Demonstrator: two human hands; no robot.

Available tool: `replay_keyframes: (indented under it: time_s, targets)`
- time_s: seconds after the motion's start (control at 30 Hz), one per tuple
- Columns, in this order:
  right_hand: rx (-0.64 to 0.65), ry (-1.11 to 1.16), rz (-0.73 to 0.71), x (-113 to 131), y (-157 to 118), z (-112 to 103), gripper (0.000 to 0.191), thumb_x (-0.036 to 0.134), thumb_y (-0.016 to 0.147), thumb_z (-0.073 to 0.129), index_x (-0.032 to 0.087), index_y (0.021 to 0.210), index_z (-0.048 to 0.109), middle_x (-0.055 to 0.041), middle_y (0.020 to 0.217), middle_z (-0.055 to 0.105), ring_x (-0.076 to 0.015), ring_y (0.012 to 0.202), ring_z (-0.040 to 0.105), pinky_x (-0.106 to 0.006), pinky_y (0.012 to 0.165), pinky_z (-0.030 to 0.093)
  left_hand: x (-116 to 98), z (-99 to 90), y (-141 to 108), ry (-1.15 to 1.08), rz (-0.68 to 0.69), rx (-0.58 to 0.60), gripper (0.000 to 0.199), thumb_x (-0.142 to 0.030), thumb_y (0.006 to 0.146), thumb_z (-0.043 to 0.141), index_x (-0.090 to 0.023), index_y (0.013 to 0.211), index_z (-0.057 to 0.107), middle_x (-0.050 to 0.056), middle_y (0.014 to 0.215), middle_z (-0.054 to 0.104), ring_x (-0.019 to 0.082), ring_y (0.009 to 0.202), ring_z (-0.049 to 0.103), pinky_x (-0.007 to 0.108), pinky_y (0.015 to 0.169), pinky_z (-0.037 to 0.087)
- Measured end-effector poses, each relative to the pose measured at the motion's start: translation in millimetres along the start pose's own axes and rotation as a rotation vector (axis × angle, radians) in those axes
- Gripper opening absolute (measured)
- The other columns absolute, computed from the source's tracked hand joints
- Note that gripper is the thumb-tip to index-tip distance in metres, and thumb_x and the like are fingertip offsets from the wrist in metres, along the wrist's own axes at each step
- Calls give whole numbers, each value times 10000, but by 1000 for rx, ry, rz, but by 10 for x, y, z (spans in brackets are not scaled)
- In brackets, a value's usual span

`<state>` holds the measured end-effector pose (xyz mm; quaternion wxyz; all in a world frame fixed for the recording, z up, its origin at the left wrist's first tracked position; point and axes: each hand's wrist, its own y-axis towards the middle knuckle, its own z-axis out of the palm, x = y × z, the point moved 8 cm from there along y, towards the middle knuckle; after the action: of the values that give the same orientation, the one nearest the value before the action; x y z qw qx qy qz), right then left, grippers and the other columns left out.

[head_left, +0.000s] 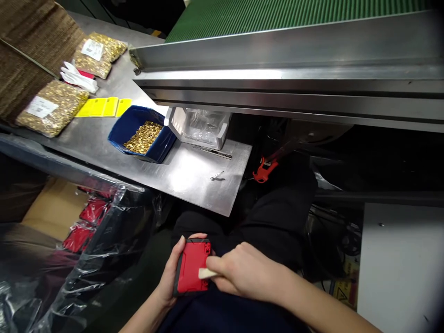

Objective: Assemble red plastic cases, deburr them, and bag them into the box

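Over my lap, my left hand [169,273] wraps round a red device with a black edge [191,263], its thumb along the left side and fingertips showing at the top. My right hand [239,270] is closed on a small pale, flat strip [207,273], whose end rests on or just over the red face near its lower right. Small dark cut-outs or marks show at the red face's right corners. What lies under the device is hidden.
A metal table [194,185] holds a blue bin of gold-coloured pieces [142,138], a white bin with clear bags [204,127], filled bags [53,107], yellow papers [104,107] and small pliers [218,177]. A green conveyor [277,18] runs beyond. Wrapped red items [79,236] lie at left.
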<state>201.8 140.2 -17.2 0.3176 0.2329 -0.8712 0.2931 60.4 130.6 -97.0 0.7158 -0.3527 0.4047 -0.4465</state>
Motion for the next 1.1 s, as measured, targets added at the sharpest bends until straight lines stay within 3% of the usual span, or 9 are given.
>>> replay_keyframes:
  time_s: [0.07, 0.23, 0.4, 0.67, 0.9, 1.03, 1.1]
  targets:
    - [-3, -15, -19, 29, 27, 16, 162, 394, 1055, 501, 255, 998, 562, 27, 821, 761, -160, 631, 706, -302, 524, 224, 10, -11, 3, -10, -12, 3, 492, -563, 963, 593, -153, 1217, 686, 126, 917, 788, 266, 801, 753, 366, 748, 613]
    - [-2, 11, 4, 5, 51, 4, 155, 387, 1068, 493, 250, 1025, 550, 23, 832, 761, -160, 674, 709, -289, 542, 245, 6, -147, 6, -6, 3, -57, 462, -531, 992, 565, -151, 1233, 672, 106, 917, 787, 194, 660, 714, 290, 617, 583]
    - [65, 2, -32, 130, 96, 48, 149, 371, 1054, 491, 254, 1030, 581, 23, 834, 760, -159, 654, 697, -290, 544, 245, 27, -137, -2, -31, -2, 11, 485, -541, 995, 542, -139, 1234, 667, 148, 939, 791, 269, 818, 753, 375, 773, 606]
    - [85, -11, -17, 131, 116, 42, 127, 369, 1037, 517, 261, 1021, 582, 36, 832, 759, -153, 644, 693, -290, 535, 236, 18, -129, 9, -100, -31, 27, 507, -544, 961, 588, -131, 1242, 680, 162, 933, 796, 302, 833, 769, 398, 787, 611]
    - [35, -57, 64, 64, 262, -36, 239, 436, 1089, 434, 243, 1056, 570, -4, 850, 767, -181, 694, 724, -295, 547, 257, 3, -182, 50, -74, -56, -90, 462, -476, 961, 624, -111, 1240, 676, 128, 861, 796, 221, 621, 728, 298, 579, 592]
    - [83, -42, 23, 101, 225, -15, 179, 401, 1065, 475, 253, 1039, 571, 8, 832, 765, -180, 664, 722, -298, 546, 246, -7, -151, 61, -96, -61, -84, 478, -492, 982, 581, -99, 1239, 670, 158, 908, 800, 281, 770, 770, 375, 720, 635]
    - [77, -44, 54, 77, 234, -26, 220, 434, 1074, 451, 256, 1047, 577, 2, 844, 772, -192, 679, 726, -299, 552, 251, -12, -165, 59, -69, -65, -106, 472, -494, 993, 558, -109, 1243, 667, 151, 897, 799, 274, 740, 767, 375, 691, 635]
